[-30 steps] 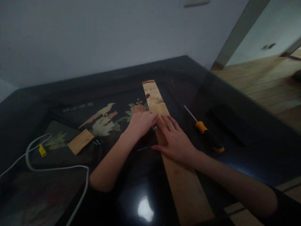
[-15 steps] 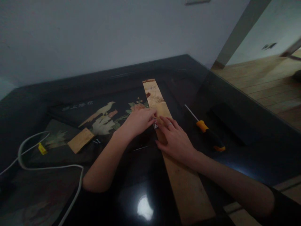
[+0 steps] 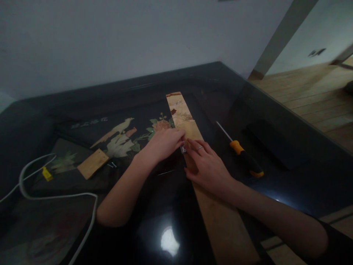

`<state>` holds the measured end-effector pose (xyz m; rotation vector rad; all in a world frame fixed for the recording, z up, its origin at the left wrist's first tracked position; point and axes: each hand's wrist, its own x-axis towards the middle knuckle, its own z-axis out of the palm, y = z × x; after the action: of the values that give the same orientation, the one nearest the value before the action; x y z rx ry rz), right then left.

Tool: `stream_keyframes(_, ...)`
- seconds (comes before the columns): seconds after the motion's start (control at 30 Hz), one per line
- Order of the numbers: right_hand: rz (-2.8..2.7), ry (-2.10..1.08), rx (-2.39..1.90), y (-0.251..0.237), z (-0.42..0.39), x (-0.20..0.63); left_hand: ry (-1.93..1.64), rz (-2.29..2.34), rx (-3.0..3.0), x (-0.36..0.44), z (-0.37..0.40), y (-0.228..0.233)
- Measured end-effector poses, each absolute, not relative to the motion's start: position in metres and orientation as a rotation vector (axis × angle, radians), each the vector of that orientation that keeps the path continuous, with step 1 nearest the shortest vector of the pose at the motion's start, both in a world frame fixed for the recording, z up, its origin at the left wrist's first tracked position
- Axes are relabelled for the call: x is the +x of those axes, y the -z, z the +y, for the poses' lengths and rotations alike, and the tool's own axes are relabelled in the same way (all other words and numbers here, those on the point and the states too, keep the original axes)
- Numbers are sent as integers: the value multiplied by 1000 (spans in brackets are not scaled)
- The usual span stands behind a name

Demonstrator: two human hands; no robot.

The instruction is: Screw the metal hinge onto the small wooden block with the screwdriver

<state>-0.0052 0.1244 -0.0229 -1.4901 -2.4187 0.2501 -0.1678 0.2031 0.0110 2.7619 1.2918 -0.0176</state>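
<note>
A long wooden plank [image 3: 190,127] lies lengthwise on the dark tabletop, its far end showing brown patches. My left hand [image 3: 168,141] reaches over the plank's left edge, fingers bent and pinched at a small shiny metal piece [image 3: 183,149]. Most of that piece is covered by fingers, so its exact kind is hidden. My right hand [image 3: 207,162], with a ring on one finger, rests on the plank. Its thumb sits at the left edge and its bent fingertips meet the metal piece close to my left fingers.
A screwdriver [image 3: 245,158] with a yellow and black handle lies right of the plank. To the left are a short wood block [image 3: 93,163], a few screws [image 3: 112,165], a yellow tag [image 3: 47,174] and a white cable [image 3: 66,195]. The glossy table [image 3: 154,191] meets a wall behind.
The view has shifted slightly. Both hands stay at the same spot on the plank, with the fingertips a little shifted around the metal piece.
</note>
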Motion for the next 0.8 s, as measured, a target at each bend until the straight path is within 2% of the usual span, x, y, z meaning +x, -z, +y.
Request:
stream_keyframes(0.53,-2488,-212,-1464,23,119,-5,172,1410,2818,-159,196,-11)
stream_keyframes(0.8,-2506,-189,-1494,24,118,-6,138,1389,2809,-163,199,-4)
